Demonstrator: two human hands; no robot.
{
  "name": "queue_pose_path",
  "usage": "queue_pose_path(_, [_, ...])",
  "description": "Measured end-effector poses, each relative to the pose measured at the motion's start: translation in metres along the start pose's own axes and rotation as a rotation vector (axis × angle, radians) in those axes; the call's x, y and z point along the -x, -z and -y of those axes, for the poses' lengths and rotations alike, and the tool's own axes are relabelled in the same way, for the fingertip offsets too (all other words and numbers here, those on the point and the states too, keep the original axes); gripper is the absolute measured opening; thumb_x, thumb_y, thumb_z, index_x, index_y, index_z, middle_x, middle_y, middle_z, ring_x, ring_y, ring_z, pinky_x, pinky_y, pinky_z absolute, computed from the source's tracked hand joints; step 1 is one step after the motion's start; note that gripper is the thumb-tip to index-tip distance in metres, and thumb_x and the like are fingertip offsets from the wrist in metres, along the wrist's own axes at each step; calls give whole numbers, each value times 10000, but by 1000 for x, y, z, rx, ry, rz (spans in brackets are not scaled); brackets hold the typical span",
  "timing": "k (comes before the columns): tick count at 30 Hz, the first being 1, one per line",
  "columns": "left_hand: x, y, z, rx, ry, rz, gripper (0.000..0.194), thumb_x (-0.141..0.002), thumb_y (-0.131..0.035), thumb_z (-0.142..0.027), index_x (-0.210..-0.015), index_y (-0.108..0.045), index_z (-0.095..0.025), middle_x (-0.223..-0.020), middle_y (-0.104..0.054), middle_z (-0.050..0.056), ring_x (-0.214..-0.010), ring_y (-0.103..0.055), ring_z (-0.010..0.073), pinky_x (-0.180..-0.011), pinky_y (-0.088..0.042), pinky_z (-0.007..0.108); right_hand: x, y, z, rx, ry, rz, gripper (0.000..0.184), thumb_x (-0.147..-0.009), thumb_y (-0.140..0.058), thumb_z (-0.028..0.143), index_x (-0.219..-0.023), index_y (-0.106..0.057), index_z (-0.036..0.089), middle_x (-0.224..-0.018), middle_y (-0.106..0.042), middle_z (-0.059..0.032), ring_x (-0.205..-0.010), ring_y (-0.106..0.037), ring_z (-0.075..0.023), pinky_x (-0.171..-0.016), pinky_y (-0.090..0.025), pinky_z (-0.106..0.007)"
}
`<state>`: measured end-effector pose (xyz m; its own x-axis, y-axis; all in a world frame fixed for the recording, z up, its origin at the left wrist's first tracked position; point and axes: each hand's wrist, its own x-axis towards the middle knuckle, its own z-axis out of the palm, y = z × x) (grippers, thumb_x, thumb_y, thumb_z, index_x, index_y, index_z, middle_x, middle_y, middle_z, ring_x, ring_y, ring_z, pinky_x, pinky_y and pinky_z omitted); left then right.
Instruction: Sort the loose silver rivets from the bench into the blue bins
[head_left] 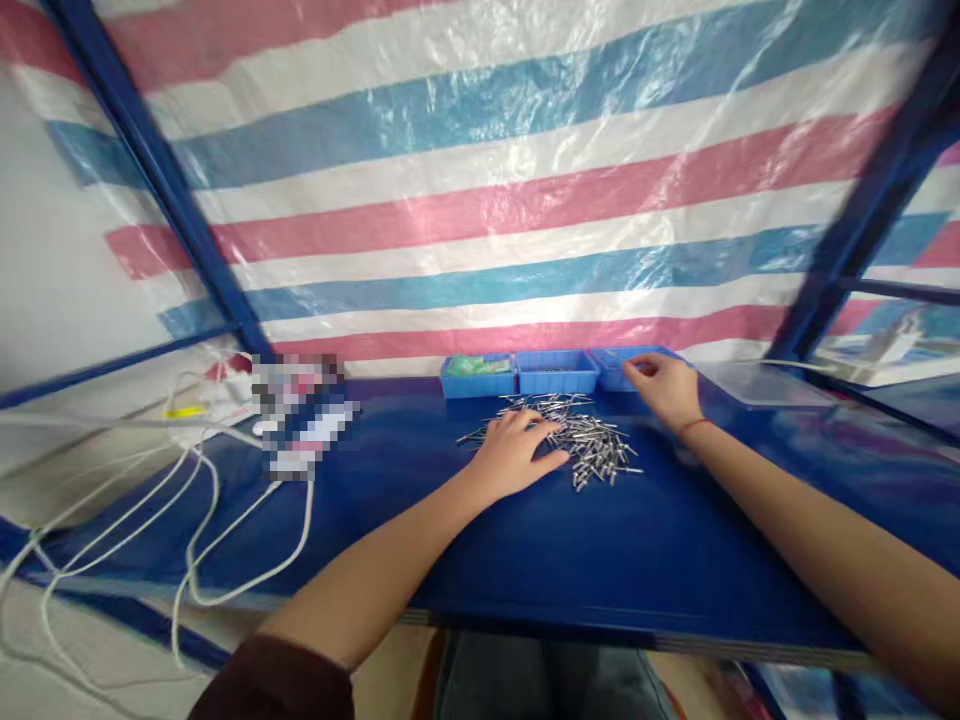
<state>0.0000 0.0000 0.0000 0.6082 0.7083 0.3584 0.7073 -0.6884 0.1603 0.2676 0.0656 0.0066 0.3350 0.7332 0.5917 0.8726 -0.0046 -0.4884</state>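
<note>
Thin silvery metal pins point(600, 447): lay heaped on the glossy dark-blue table point(570, 560), seemingly for easy reach, partly under a loosely spread left hand point(514, 450), with right hand point(667, 388) narrowed by the rightmost blue plastic bin point(611, 378), its hold unclear.

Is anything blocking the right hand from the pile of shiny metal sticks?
Nothing visible stands between them. The right hand is at the right-hand blue bin. The left hand covers part of the metal sticks, leaving their right side uncovered.
</note>
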Motion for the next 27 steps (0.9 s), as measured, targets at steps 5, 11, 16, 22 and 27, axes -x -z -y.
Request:
queue_pose_path(5, [-2, -4, -5, 2, -4, 51, 320, -862, -443, -474, -1080, -613, -313, -1175, -576, 5, -1095, -491, 239, -884, -372, 421, -12, -4, -19, 137, -18, 11, 315, -780, -491, 376, -873, -706, 165, -777, -692, -98, -694, -626, -238, -583, -414, -307])
queue_pose_path(11, [-1, 0, -1, -10, -20, 11, 223, -878, -471, -371, -976, -656, -295, -1102, -604, -4, -1025, -522, 202, -847, -352, 370, -7, -5, -12, 140, 27, 3, 340, -785, -492, 408, -924, -689, 168, -753, -691, -97, -683, -624, -243, -572, -408, -307])
queue_pose_path(16, [-1, -3, -2, -64, -67, -24, 209, -892, -462, -328, -938, -660, -278, -1011, -624, -5, -964, -530, 186, -821, -325, 361, 2, -3, 3, 112, 103, 6, 328, -802, -465, 373, -935, -673, 158, -748, -689, -87, -677, -630, -235, -568, -396, -291])
queue_pose_path(22, [-2, -1, -3, -128, -75, -12, 241, -911, -419, -332, -933, -644, -248, -955, -636, 6, -922, -539, 192, -778, -325, 352, 16, -2, 24, 85, 316, 85, 294, -829, -443, 350, -900, -671, 179, -731, -685, -68, -652, -630, -214, -570, -383, -281])
queue_pose_path(27, [-2, 3, -3, -110, -56, 24, 234, -891, -452, -375, -925, -649, -254, -952, -632, 5, -938, -550, 196, -790, -336, 351, 30, -1, 41, 53, 460, 125, 270, -841, -435, 320, -884, -665, 185, -737, -679, -52, -649, -626, -202, -587, -392, -279])
